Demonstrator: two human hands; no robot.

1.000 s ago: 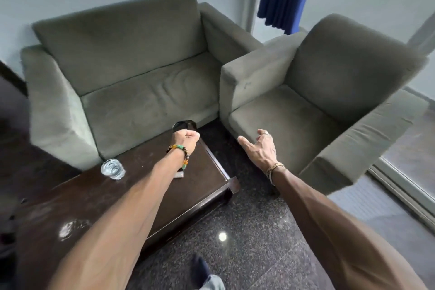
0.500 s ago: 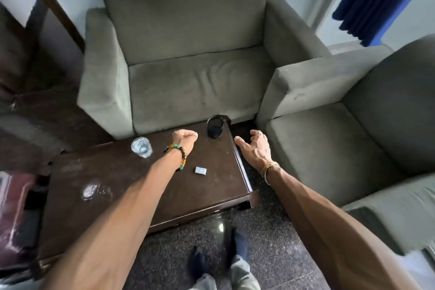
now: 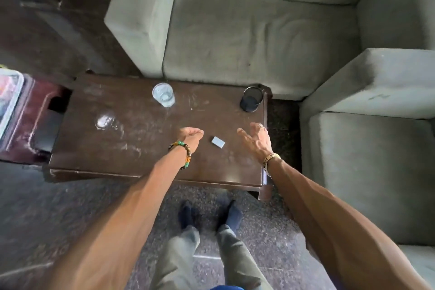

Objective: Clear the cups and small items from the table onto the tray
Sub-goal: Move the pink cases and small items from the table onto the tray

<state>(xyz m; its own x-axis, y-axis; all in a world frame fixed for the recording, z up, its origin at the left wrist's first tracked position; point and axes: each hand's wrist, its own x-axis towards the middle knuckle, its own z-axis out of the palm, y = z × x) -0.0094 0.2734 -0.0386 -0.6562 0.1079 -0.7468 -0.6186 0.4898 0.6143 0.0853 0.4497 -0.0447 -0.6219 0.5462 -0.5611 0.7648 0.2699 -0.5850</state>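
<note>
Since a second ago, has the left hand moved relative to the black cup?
Yes. The left hand has pulled back from the black cup toward the table's near edge, now beside the small grey box.

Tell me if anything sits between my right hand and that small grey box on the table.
Nothing visible does. Bare tabletop separates the open right hand from the small grey box.

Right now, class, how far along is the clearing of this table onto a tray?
Done: nothing visibly; no tray shows. In hand: the left hand is curled shut, contents unseen; the right hand is open and empty. Left: the clear glass, the dark cup and the small grey box sit on the table.
</note>
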